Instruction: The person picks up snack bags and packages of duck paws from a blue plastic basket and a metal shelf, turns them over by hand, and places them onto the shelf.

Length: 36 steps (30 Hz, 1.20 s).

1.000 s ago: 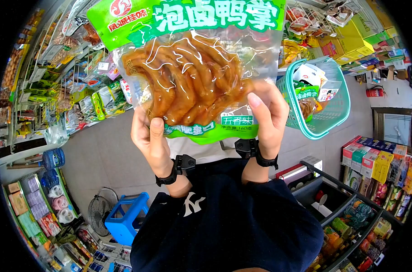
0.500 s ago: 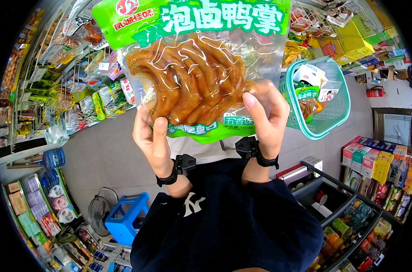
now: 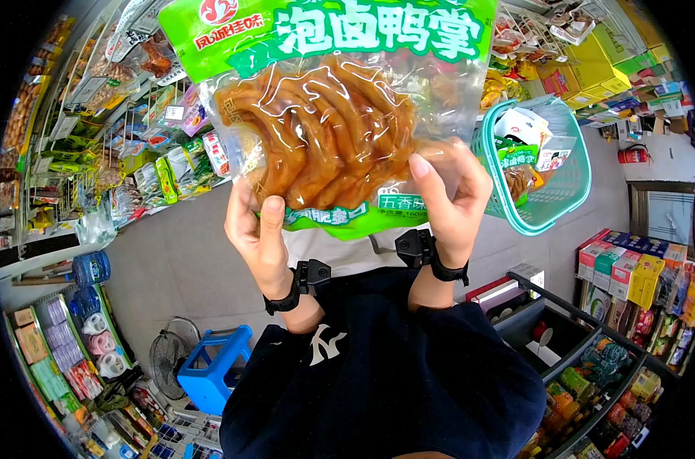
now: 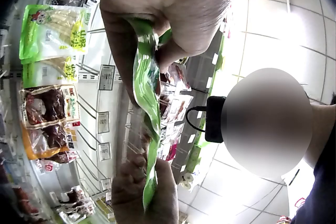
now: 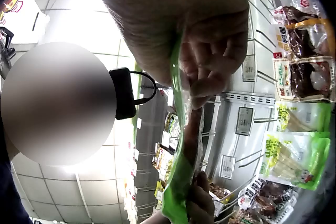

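Observation:
A clear and green packet of braised duck feet (image 3: 324, 141) fills the upper middle of the head view, its printed front facing up at the camera. My left hand (image 3: 257, 239) pinches the lower left corner, thumb on the front and fingers behind. At the lower right, my right hand (image 3: 458, 206) grips the other side in the same way. Seen edge-on in the left wrist view, the packet (image 4: 146, 85) runs down from the left hand (image 4: 173, 11). The right wrist view likewise has the right hand (image 5: 178, 24) holding its edge.
Right of the packet stands a teal basket (image 3: 491, 187) with another duck feet packet (image 3: 517, 164) inside. Racks of hanging snack packets (image 3: 118, 145) line the left. A blue stool (image 3: 217, 375) and a fan (image 3: 167, 359) stand lower left; divided bins (image 3: 550, 336) are lower right.
The packet and both hands have shifted slightly to the right. Both hands keep their hold on it throughout, and the basket has not moved.

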Each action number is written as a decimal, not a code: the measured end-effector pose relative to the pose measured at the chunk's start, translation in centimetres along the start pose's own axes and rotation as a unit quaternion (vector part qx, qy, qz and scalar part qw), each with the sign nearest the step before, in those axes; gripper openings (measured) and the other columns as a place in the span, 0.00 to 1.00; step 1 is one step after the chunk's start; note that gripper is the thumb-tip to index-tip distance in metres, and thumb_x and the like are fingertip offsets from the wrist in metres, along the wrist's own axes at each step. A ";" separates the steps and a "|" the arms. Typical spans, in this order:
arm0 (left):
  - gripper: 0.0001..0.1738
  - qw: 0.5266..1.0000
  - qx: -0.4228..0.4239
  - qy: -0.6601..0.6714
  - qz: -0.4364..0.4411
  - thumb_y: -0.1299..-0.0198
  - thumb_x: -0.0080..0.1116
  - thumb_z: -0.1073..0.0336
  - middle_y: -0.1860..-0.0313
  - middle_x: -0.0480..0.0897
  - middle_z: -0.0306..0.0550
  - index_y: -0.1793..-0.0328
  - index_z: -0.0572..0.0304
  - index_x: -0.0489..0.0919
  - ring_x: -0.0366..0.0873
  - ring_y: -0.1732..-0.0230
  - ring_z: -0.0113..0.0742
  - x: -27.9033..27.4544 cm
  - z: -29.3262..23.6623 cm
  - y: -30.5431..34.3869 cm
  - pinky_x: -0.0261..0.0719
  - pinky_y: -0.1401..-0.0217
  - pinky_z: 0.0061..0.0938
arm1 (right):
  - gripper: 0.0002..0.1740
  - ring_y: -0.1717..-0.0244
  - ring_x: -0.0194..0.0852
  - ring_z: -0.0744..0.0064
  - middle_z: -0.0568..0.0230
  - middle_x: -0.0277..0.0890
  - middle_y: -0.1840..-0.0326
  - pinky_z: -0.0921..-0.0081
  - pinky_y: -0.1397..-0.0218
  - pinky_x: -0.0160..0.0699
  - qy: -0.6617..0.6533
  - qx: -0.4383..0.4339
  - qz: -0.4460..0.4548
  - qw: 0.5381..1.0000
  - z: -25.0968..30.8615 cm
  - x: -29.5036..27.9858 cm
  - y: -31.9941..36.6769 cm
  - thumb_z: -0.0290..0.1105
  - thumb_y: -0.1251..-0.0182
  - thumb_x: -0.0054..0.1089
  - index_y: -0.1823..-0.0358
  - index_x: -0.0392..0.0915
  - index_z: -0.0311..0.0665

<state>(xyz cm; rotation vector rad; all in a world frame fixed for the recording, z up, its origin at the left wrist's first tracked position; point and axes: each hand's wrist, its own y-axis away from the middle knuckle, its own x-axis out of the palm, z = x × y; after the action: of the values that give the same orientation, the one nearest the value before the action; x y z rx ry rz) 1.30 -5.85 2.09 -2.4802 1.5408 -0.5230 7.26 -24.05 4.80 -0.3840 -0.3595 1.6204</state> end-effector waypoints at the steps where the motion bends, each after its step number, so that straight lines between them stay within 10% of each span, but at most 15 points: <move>1: 0.25 1.000 0.005 -0.006 -0.003 0.40 0.54 0.61 0.49 0.74 0.54 0.44 0.77 0.66 0.71 0.48 0.35 0.0 0.1 0.0 0.64 0.41 0.27 | 0.05 0.73 0.74 0.82 0.64 0.76 0.76 0.85 0.68 0.69 0.004 0.028 0.000 1.000 0.2 0.0 0.0 0.23 0.45 0.58 0.69 0.75 0.28; 36: 0.24 1.000 0.011 0.004 -0.016 0.40 0.53 0.61 0.50 0.74 0.52 0.46 0.76 0.67 0.71 0.49 0.33 0.0 0.1 -0.1 0.64 0.43 0.26 | 0.13 0.76 0.72 0.84 0.66 0.77 0.75 0.85 0.71 0.70 -0.036 0.029 0.036 0.998 -0.2 0.3 0.2 0.23 0.48 0.61 0.61 0.73 0.30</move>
<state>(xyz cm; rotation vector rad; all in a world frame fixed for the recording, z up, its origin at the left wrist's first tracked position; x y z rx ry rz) 1.41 -5.83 2.08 -2.4924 1.4925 -0.5535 7.13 -23.81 4.55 -0.2971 -0.3553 1.7147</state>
